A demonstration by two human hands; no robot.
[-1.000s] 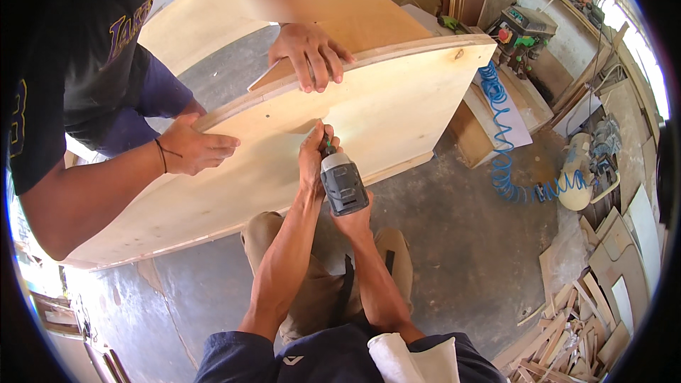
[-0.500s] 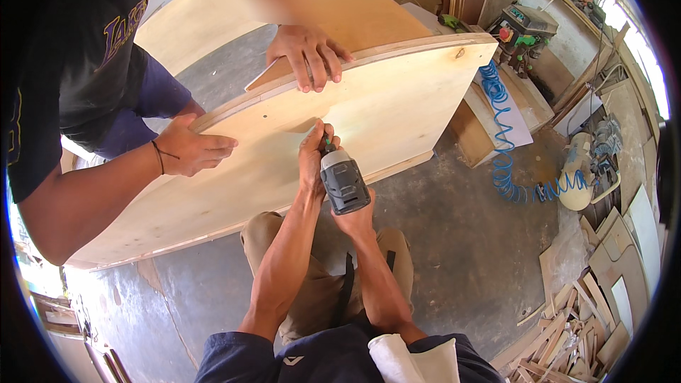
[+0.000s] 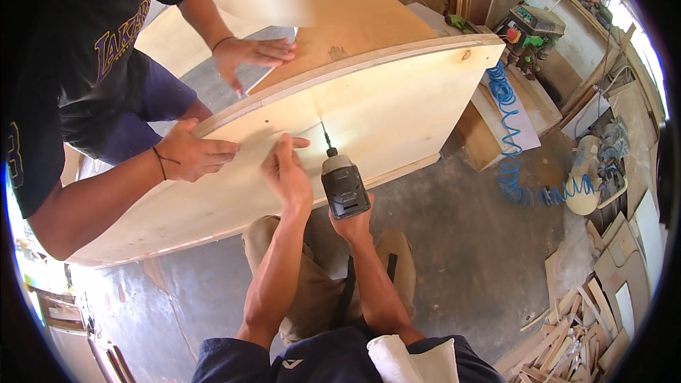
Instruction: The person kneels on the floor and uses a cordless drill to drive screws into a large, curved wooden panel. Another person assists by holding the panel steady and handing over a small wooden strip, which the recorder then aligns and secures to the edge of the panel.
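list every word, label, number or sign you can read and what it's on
Co-worker's black shirt: purple, yellow-edged chest lettering; wording not copied.
Its sleeve: yellow outlined character, not copied.
Wearer's navy shirt: small white emblem, no readable word.
Power drill: nothing readable.
Dark bench machine: lettering too small.

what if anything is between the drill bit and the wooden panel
Nothing visible. The right hand holds the drill, its bit pointing at the panel. The left hand is left of the bit, apart from it. I can't tell whether the bit touches.
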